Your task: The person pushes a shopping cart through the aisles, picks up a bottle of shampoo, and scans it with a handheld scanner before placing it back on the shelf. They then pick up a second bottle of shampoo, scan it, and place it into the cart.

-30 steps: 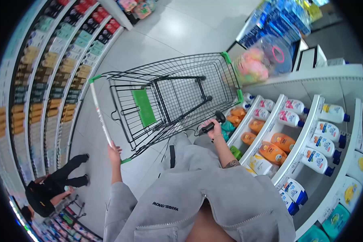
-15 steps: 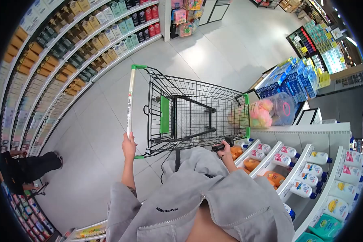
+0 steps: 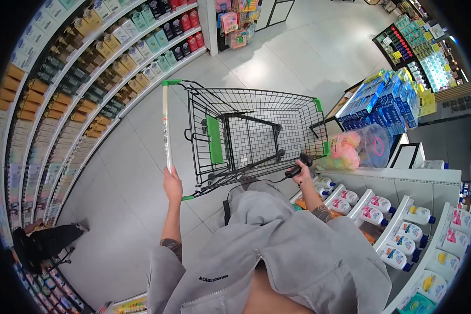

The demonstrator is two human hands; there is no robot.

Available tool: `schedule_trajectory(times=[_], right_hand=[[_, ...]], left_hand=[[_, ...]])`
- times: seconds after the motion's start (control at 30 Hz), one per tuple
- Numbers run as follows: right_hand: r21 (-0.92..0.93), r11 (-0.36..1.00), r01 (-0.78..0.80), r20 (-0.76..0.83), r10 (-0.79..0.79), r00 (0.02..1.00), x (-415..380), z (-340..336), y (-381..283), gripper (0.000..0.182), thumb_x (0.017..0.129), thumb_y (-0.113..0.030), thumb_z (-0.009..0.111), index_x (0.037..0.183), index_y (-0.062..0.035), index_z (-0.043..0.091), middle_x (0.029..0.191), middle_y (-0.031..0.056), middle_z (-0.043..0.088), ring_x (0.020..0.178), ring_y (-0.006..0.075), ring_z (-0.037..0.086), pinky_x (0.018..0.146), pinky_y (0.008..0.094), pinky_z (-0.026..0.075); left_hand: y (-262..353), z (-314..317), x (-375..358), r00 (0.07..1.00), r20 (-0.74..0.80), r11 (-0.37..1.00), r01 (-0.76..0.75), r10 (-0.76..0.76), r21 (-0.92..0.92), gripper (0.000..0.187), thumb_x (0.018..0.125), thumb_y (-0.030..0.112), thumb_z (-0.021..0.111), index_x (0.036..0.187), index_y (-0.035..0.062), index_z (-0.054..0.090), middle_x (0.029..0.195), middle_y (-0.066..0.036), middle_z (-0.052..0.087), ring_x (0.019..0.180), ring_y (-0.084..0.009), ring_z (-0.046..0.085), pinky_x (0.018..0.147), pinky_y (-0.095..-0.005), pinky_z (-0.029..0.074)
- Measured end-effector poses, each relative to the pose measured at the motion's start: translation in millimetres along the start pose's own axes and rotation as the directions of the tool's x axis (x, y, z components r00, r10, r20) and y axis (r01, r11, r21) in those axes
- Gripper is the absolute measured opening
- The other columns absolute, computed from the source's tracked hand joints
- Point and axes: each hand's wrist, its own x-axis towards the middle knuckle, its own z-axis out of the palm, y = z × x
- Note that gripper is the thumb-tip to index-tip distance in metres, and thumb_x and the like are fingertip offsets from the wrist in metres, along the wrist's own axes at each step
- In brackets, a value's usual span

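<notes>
My left hand (image 3: 172, 183) is closed around the lower end of the pale handlebar (image 3: 166, 123) of a shopping cart. The cart (image 3: 256, 107) has a black wire basket with green corner caps and a green panel (image 3: 214, 139) near the handle. In my right hand (image 3: 302, 174) is a black handheld device (image 3: 295, 170) with a rounded head and a thin cable. I cannot make out its exact kind. It is held up beside the cart's near side, close to a shelf of white bottles (image 3: 372, 214).
Curved shelves of boxed goods (image 3: 89, 68) line the left. A person in dark clothes (image 3: 47, 243) stands at lower left. Blue boxes (image 3: 377, 99) and a clear tub with pink and yellow contents (image 3: 358, 147) border the cart's far end. Grey floor tiles (image 3: 125, 183) run between.
My right hand has risen with the black device, up and slightly right in view. The cart has turned slightly. My left hand stays on the handlebar.
</notes>
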Motion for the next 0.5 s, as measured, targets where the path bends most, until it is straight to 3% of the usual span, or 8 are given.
schedule_trajectory(times=[0.07, 0.13, 0.2, 0.23, 0.27, 0.33, 0.37, 0.5], right_hand=[[-0.03, 0.999, 0.03, -0.036, -0.031, 0.999, 2, 34, -19, 0.014, 0.085, -0.019, 0.059, 0.096, -0.0133, 0.053, 0.09, 0.0077, 0.052, 0.076, 0.0276, 0.051, 0.071, 0.0476, 0.047], [-0.017, 0.996, 0.086, -0.002, -0.086, 0.996, 21, 57, -36, 0.012, 0.085, -0.017, 0.06, 0.093, -0.0113, 0.054, 0.083, 0.0059, 0.054, 0.073, 0.0246, 0.053, 0.068, 0.0426, 0.049], [-0.166, 0.976, 0.143, 0.014, -0.142, 0.99, 54, 67, -54, 0.019, 0.083, -0.019, 0.064, 0.093, -0.0078, 0.052, 0.074, 0.0062, 0.052, 0.061, 0.0239, 0.052, 0.063, 0.0404, 0.05], [-0.323, 0.915, 0.242, -0.064, -0.276, 0.959, 56, 80, -55, 0.02, 0.081, -0.014, 0.065, 0.093, -0.006, 0.052, 0.073, 0.0056, 0.054, 0.059, 0.0202, 0.055, 0.057, 0.0333, 0.05], [-0.312, 0.919, 0.242, -0.068, -0.275, 0.959, 55, 90, -54, 0.02, 0.081, -0.014, 0.065, 0.093, -0.006, 0.052, 0.073, 0.0056, 0.054, 0.059, 0.0202, 0.055, 0.057, 0.0333, 0.05], [-0.616, 0.658, 0.433, 0.044, -0.52, 0.853, 57, 109, -57, 0.027, 0.079, -0.008, 0.065, 0.102, -0.0042, 0.051, 0.077, 0.0071, 0.057, 0.059, 0.0187, 0.058, 0.055, 0.0302, 0.05], [-0.535, 0.701, 0.471, 0.133, -0.481, 0.867, 60, 112, -55, 0.035, 0.077, -0.002, 0.064, 0.109, -0.0027, 0.048, 0.08, 0.0095, 0.058, 0.061, 0.0176, 0.061, 0.054, 0.0278, 0.05], [-0.492, 0.736, 0.465, 0.118, -0.472, 0.874, 27, 152, -39, 0.041, 0.075, -0.002, 0.064, 0.111, -0.0012, 0.046, 0.078, 0.0086, 0.058, 0.059, 0.0159, 0.059, 0.054, 0.0276, 0.05]], left_hand=[[9, 21, 17, 0.999, -0.047, 0.993, 0.006, -0.001, 0.121, 0.037, 0.096, 0.036, 0.038, 0.114, 0.0041, 0.045, 0.086, -0.023, 0.06, 0.075, -0.0424, 0.059, 0.066, -0.0504, 0.045], [26, 42, 33, 0.998, -0.065, 0.996, -0.002, 0.008, 0.092, 0.038, 0.095, 0.035, 0.038, 0.116, 0.0044, 0.044, 0.093, -0.024, 0.059, 0.08, -0.045, 0.057, 0.069, -0.0516, 0.044], [44, 58, 45, 0.997, -0.07, 0.997, -0.017, 0.022, 0.08, 0.038, 0.095, 0.035, 0.038, 0.119, 0.0047, 0.043, 0.099, -0.025, 0.058, 0.085, -0.0476, 0.055, 0.072, -0.0529, 0.043], [57, 66, 48, 0.996, -0.082, 0.999, -0.025, 0.029, 0.039, 0.04, 0.095, 0.034, 0.039, 0.121, 0.0045, 0.041, 0.102, -0.026, 0.057, 0.086, -0.0474, 0.055, 0.072, -0.0524, 0.044], [70, 75, 51, 0.995, -0.093, 0.999, -0.034, 0.034, -0.004, 0.041, 0.095, 0.034, 0.039, 0.124, 0.0043, 0.04, 0.105, -0.026, 0.056, 0.087, -0.0471, 0.056, 0.073, -0.0519, 0.044], [103, 90, 54, 0.99, -0.109, 0.995, -0.086, 0.092, 0.059, 0.044, 0.094, 0.033, 0.04, 0.126, 0.0024, 0.037, 0.104, -0.028, 0.056, 0.086, -0.0472, 0.056, 0.073, -0.0523, 0.044], [115, 99, 57, 0.99, -0.114, 0.995, -0.081, 0.088, 0.06, 0.045, 0.093, 0.032, 0.041, 0.126, 0.0017, 0.036, 0.104, -0.028, 0.055, 0.086, -0.0473, 0.056, 0.073, -0.0524, 0.044], [151, 143, 70, 0.975, -0.139, 0.985, -0.168, 0.172, 0.041, 0.045, 0.09, 0.021, 0.046, 0.126, -0.0016, 0.033, 0.106, -0.028, 0.053, 0.083, -0.0481, 0.056, 0.074, -0.0526, 0.044]])
